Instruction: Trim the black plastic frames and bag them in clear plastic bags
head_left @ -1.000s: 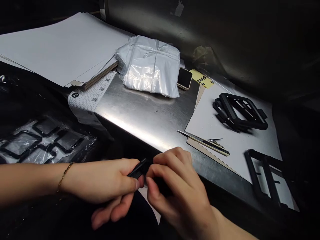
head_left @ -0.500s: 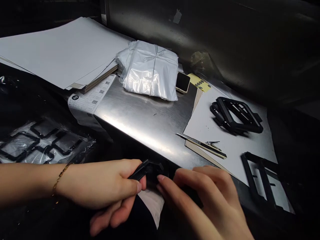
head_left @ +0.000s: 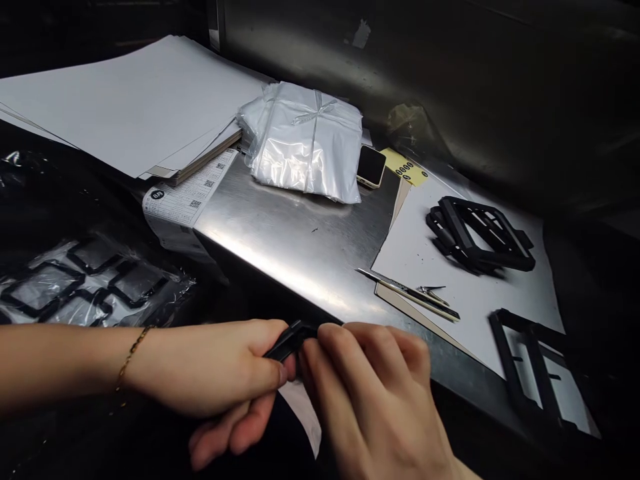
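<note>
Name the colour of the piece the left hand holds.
The piece is black, seen in the head view.

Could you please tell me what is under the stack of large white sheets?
A printed sheet with QR codes sticks out from beneath the stack and bends over the edge of the metal bench; whatever else lies underneath is covered.

Slim black angular piece point(head_left: 287, 341), tilted, partly hidden between fingers point(head_left: 336, 339).
</note>
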`<state>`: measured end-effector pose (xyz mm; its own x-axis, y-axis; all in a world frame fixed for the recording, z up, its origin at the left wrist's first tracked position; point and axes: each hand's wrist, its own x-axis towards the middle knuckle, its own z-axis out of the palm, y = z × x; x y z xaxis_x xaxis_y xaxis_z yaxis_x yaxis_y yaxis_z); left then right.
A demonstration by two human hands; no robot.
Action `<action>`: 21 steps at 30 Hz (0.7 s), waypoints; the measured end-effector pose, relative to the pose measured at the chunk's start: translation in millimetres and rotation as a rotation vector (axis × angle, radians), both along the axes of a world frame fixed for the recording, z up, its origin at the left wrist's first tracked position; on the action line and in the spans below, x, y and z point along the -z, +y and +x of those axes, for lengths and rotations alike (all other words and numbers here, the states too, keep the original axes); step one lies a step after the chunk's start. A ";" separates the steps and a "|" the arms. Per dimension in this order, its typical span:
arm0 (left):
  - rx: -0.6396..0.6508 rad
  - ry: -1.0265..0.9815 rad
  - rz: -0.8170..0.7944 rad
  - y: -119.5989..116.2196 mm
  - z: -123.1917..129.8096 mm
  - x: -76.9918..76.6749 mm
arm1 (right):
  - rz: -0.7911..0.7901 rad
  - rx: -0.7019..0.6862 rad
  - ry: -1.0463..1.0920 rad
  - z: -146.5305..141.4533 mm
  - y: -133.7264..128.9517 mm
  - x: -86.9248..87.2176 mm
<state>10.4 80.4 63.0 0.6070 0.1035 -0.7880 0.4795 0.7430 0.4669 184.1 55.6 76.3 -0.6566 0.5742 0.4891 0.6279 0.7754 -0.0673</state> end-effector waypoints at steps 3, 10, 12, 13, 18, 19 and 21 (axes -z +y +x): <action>-0.013 0.022 0.006 -0.2 1.0 1.6 | -0.053 -0.004 0.029 -1.2 -2.0 -1.6; -0.024 -0.138 0.067 2.1 -7.6 3.8 | -0.460 -0.150 0.251 6.2 9.9 -10.0; -0.036 -0.155 0.070 2.6 -10.2 2.6 | -0.603 -0.165 0.302 20.8 12.9 -5.1; -0.028 -0.145 0.047 2.9 -10.8 1.6 | -0.610 -0.129 0.285 28.5 13.0 -0.9; 0.035 -0.106 0.025 5.2 -9.6 -5.5 | -0.242 0.092 0.103 47.2 -1.8 17.0; 0.028 -0.127 0.041 5.2 -9.4 -6.4 | -0.188 0.096 0.106 46.9 -4.6 17.5; 0.016 -0.166 0.057 4.4 -10.1 -6.3 | -0.129 0.085 0.114 48.2 -4.1 17.6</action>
<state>0.3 84.8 69.3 0.7301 0.1348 -0.6699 0.4034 0.7061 0.5819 232.3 51.5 58.8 -0.5473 0.6883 0.4762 0.6736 0.6999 -0.2374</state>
